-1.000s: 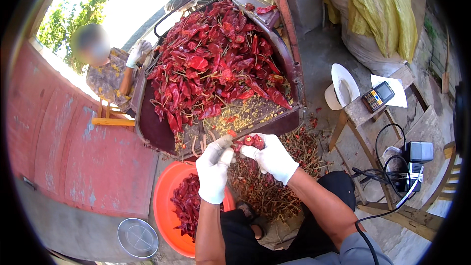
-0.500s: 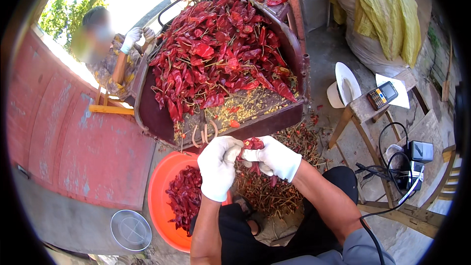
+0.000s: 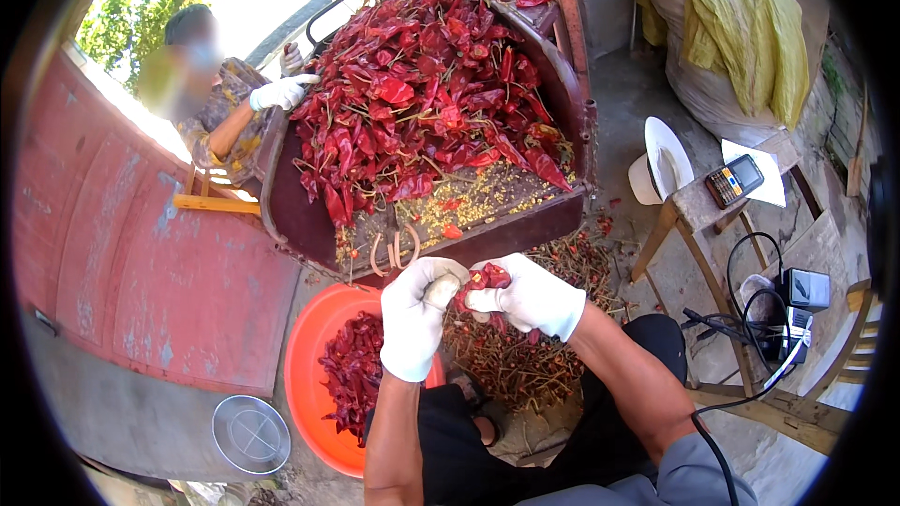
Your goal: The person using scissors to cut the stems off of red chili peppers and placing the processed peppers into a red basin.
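Dried red chili peppers (image 3: 484, 283) show between my two white-gloved hands, just past the near edge of the cart bed. My right hand (image 3: 536, 300) is closed around them, thumb on top. The fingers of my left hand (image 3: 414, 319) are pinched at their left end; the exact spot it grips is partly hidden by the glove. Below my left hand stands an orange-red basin (image 3: 302, 365) holding destemmed-looking red chilies (image 3: 352, 375). In front of me a big heap of dried red chilies with stems (image 3: 412, 84) fills the dark red metal cart bed (image 3: 553, 225).
Stems and scraps (image 3: 516, 370) cover the ground between my legs. At the left, a co-worker's gloved hand (image 3: 281, 92) touches the heap. A round metal sieve (image 3: 251, 435) lies lower left. To the right stand a wooden stool (image 3: 689, 211) with a handheld device (image 3: 734, 180), a white hat (image 3: 661, 164) and cabled boxes (image 3: 804, 290).
The co-worker's gloved hand has come down onto the edge of the heap. My hands keep hold of the chilies, shifting only slightly; the whole view has moved a little.
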Demonstrator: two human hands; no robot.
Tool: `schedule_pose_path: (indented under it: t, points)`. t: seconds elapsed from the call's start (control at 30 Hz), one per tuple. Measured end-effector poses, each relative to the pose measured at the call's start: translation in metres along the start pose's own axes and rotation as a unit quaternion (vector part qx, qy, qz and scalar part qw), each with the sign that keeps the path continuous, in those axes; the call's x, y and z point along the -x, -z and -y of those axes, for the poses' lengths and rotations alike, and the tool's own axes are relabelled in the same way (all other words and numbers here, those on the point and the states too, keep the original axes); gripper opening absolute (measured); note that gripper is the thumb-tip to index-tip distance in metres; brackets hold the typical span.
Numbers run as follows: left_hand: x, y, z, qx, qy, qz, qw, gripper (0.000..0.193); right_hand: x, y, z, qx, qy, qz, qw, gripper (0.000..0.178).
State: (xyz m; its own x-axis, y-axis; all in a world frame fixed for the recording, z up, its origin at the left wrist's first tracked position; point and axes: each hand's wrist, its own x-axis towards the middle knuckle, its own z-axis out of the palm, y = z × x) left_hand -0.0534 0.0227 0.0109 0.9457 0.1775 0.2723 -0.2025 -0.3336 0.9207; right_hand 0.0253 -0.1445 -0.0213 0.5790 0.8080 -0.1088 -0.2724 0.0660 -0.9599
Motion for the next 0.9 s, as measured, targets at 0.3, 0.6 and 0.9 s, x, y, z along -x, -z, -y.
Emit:
schedule_pose_path:
  t: [0.3, 0.6, 0.9]
  points:
    - [-0.003, -0.010, 0.034, 0.130, 0.132, 0.008, 0.983, 0.018, 0.001, -0.001, -0.002, 0.562, 0.137, -0.159, 0.800, 0.014]
    - [-0.021, -0.021, 0.052, 0.431, 0.117, -0.158, 0.881, 0.020, -0.007, -0.032, -0.011, 0.372, 0.214, -0.305, 0.850, 0.018]
    - [-0.029, -0.023, 0.024, 0.420, 0.053, -0.103, 0.900, 0.016, -0.003, -0.021, 0.002, -0.177, 0.059, -0.139, 0.973, 0.017]
